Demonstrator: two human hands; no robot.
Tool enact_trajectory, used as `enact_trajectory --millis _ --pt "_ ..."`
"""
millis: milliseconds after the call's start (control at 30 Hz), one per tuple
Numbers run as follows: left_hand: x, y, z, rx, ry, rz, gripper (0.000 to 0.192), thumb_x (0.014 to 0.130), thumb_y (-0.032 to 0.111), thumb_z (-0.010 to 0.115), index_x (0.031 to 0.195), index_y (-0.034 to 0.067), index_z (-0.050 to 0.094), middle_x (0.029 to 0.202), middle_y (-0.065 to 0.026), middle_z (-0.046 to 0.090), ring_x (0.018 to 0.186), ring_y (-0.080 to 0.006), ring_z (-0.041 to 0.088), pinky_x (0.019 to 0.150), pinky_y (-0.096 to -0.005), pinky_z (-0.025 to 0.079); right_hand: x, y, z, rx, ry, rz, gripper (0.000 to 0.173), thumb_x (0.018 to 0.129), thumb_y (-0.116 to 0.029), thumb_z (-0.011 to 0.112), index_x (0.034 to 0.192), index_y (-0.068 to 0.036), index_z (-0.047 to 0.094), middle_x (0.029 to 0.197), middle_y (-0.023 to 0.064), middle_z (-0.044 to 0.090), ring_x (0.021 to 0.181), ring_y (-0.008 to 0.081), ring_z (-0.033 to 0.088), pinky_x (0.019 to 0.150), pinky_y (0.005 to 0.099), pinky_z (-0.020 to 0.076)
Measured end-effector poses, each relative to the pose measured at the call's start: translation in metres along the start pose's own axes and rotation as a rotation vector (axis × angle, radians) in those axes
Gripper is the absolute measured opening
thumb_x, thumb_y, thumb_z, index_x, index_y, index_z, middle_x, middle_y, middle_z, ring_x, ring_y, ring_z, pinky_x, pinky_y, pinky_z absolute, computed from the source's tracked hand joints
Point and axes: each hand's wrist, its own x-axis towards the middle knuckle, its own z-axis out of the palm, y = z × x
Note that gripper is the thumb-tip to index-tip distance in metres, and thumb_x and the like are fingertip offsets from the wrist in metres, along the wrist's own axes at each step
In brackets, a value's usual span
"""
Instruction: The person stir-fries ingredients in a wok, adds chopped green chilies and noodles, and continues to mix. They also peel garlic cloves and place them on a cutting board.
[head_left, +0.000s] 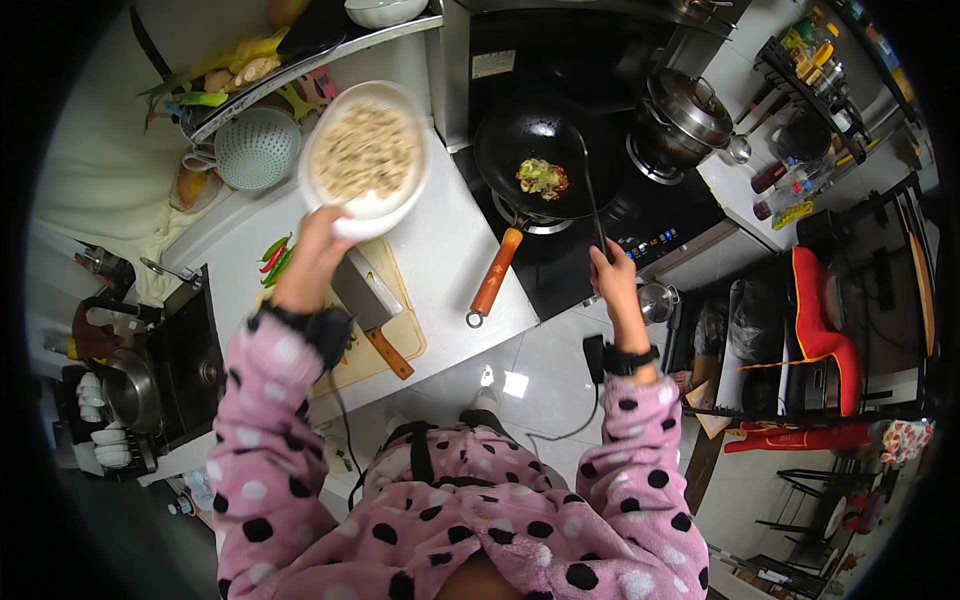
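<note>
My left hand (324, 244) grips the rim of a white bowl (367, 217) raised over the counter, left of the stove. Pale chopped pieces (367, 150) lie in the bowl, which is a little blurred. My right hand (613, 271) holds the thin metal handle of a cooking utensil (591, 187); its far end reaches into the black wok (499, 150) and its head is hard to make out. Chopped green, yellow and red bits (541, 178) sit in the wok. The wok's wooden handle (497, 277) points toward me, untouched.
A cleaver (364, 289) lies on the cutting board (409, 319), with green and red chillies (276, 259) beside it. A lidded steel pot (686, 112) stands on the right burner. A shelf edge (322, 67) runs above the counter's back left. The sink (187, 360) is at left.
</note>
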Motion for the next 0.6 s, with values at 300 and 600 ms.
enact_trajectory --millis 300,600 --pt "0.135 -0.057 0.184 0.990 0.292 0.286 0.042 0.072 0.009 0.059 0.113 -0.002 0.055 0.105 -0.0293 0.060 0.091 -0.0431 0.063 0.077 -0.0437 0.052 -0.080 -0.043 -0.034 -0.519 0.214 -0.334 0.046 0.086 -0.010 0.062 0.129 -0.001 0.049 0.100 0.0256 0.064 0.090 0.0373 0.064 0.073 0.0359 0.0509" --pt "0.143 -0.087 0.250 1.477 0.190 1.046 0.057 0.073 0.001 0.062 0.125 -0.006 0.040 0.116 -0.0248 0.047 0.080 -0.0393 0.064 0.067 -0.0414 0.055 -0.072 -0.016 -0.051 -0.374 0.244 -0.275 0.044 0.084 -0.009 0.062 0.126 0.001 0.052 0.102 0.0243 0.065 0.094 0.0341 0.065 0.078 0.0337 0.0501"
